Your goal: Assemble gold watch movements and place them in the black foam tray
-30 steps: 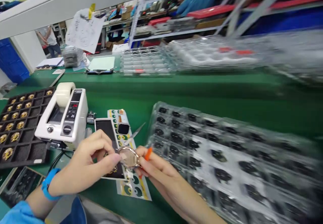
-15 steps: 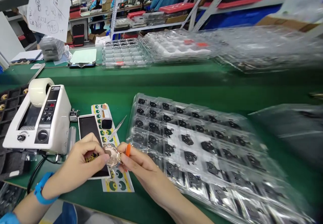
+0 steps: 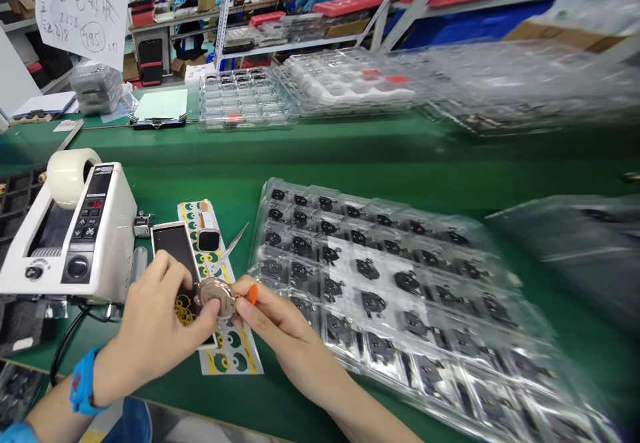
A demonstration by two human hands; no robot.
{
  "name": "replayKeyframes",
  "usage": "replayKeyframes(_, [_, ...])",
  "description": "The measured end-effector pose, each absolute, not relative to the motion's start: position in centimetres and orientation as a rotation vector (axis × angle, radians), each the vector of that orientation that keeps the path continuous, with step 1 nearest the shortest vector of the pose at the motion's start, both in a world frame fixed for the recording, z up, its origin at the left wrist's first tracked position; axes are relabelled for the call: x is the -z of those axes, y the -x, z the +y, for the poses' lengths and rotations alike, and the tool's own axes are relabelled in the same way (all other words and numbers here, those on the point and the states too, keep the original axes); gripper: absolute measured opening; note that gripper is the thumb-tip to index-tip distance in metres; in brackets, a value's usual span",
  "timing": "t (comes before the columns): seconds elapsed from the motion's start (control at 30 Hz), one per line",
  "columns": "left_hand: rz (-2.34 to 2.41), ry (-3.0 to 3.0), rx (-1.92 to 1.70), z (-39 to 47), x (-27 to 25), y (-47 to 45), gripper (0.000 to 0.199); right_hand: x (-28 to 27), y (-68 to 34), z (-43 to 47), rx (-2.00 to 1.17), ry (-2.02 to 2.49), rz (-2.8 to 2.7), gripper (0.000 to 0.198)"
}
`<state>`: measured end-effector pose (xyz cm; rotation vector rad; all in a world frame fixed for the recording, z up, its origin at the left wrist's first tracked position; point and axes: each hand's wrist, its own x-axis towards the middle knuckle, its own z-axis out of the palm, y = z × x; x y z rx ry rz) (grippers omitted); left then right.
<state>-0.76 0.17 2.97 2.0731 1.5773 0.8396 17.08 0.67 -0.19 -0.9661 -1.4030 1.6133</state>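
A round rose-gold watch case (image 3: 218, 296) is held over the edge of a white-rimmed tray (image 3: 206, 345). My right hand (image 3: 280, 326) pinches the case at its right side, and an orange piece shows beside the fingertips. My left hand (image 3: 155, 310) is at the left side, thumb pressed on the case's lower edge, fingers bent; part of this grip is hidden. Gold ring-like parts (image 3: 184, 311) lie in the tray below. Just behind are metal tweezers (image 3: 231, 248) and a dark square-faced watch (image 3: 208, 239) on a yellow-green sticker sheet (image 3: 234, 358).
A white tape dispenser (image 3: 113, 230) stands left, near a black compartment tray (image 3: 14, 230). Stacked clear plastic trays (image 3: 465, 363) with black parts fill the right. More clear trays (image 3: 245, 113) and a clipboard (image 3: 161, 106) sit on the raised shelf. A paper note (image 3: 83, 10) hangs upper left.
My left hand's index finger and thumb have spread apart, showing more of the gold parts. The watch case has turned slightly. The whole view has shifted a little.
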Motion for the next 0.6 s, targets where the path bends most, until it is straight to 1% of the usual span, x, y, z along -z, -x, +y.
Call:
replayKeyframes(0.1, [1.649, -2.110, -1.012, 0.3, -2.9, 1.3, 0.010, 0.2, -17.2, 0.8, -1.586, 0.932, -1.392, 0.049])
replayKeyframes(0.17, [1.492, -2.107, -1.241, 0.4, -2.7, 1.6, 0.004, 0.3, -17.2, 0.8, -1.598, 0.903, -1.374, 0.048])
replayKeyframes(0.23, [1.234, -2.124, -1.359, 0.7, -2.2, 1.5, 0.010, 0.4, -17.1, 0.7, -1.614, 0.887, -1.364, 0.047])
replayKeyframes(0.33, [0.971, -2.158, -1.298, 1.1, -1.3, 1.3, 0.015, 0.7, -16.9, 0.4, -1.618, 0.882, -1.365, 0.046])
replayKeyframes(0.47, [0.961, -2.136, -1.146, 1.4, -0.7, 1.3, 0.024, 1.2, -16.9, 0.1, -1.589, 0.931, -1.364, 0.046])
replayKeyframes(0.53, [0.966, -2.060, -1.080, 1.1, -0.8, 1.4, 0.031, 1.8, -17.1, 0.1, -1.630, 0.942, -1.366, 0.042])
replayKeyframes(0.6, [0.941, -1.984, -1.061, 0.8, -0.7, 1.3, 0.033, 2.9, -17.4, 0.2, -1.694, 0.929, -1.367, 0.041])
